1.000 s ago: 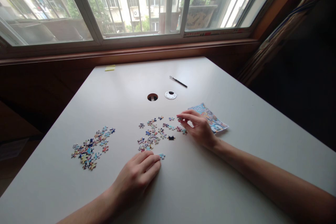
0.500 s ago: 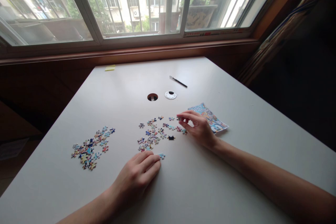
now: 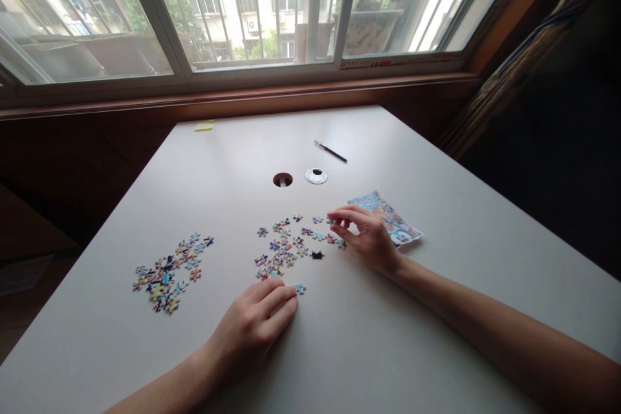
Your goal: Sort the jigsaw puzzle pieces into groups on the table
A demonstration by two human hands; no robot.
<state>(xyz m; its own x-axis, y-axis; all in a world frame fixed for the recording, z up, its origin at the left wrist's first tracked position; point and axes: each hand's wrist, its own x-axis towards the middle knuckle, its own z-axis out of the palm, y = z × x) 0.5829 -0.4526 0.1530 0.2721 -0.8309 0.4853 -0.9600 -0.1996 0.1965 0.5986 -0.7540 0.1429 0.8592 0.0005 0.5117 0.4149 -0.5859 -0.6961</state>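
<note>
My right hand is pinched on a small puzzle piece at the right side of the spread pieces. Its arm comes in from the lower right. My left hand rests on the table with its fingers together, beside a light blue piece; whatever is under its fingers is hidden. Loose puzzle pieces lie in front of both hands, with a dark piece between them. A denser pile of pieces is at the left. Partly behind my right hand lies a colourful picture sheet.
The white table has a round hole with a silver cover beside it. A pen lies farther back. A yellow sticker is near the far left corner. A barred window is beyond.
</note>
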